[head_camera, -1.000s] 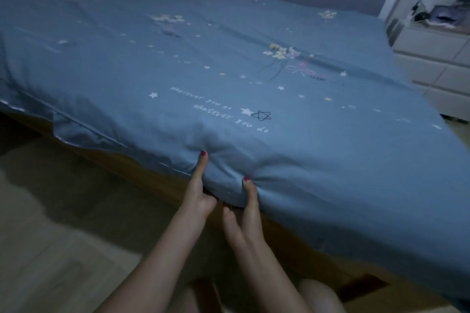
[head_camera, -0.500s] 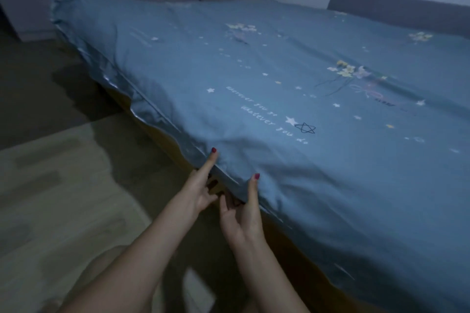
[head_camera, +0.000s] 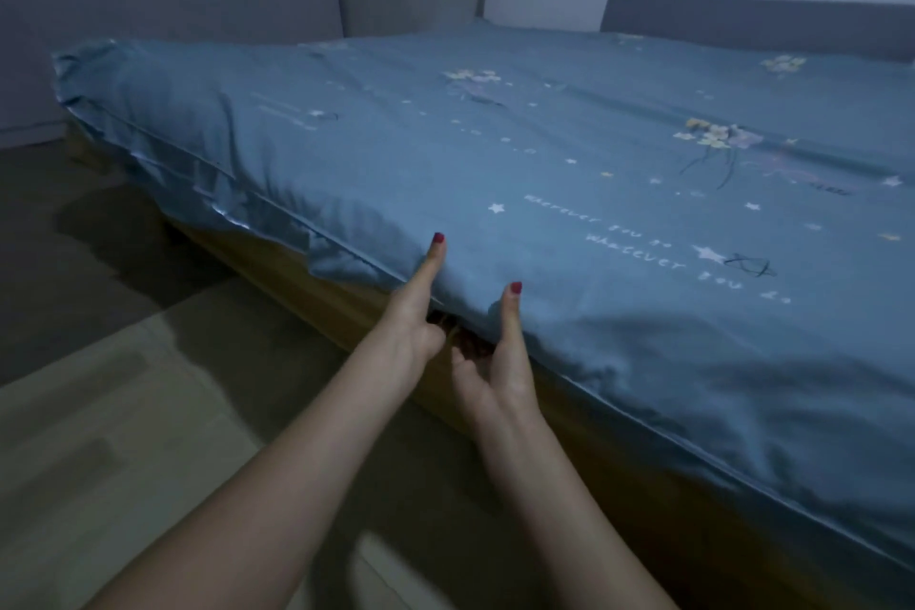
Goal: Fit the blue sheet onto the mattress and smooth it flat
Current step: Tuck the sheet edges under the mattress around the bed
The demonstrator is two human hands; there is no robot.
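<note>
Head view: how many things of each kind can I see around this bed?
Hands: 2, left hand and right hand, both gripping the sheet's edge
Blue sheet: 1
Wooden bed base: 1
Headboard: 1
Total: 5

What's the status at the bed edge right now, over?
Left hand and right hand both grip the blue sheet hem, fingers tucked under. Sheet puckered there. Nothing in the way.

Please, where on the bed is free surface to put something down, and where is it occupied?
The blue sheet lies bare over the whole top, from the headboard down to the printed words; nothing rests on it. The floor left of the bed frame is also bare. Only the near edge is crowded: the left hand and right hand grip the hem there.
</note>
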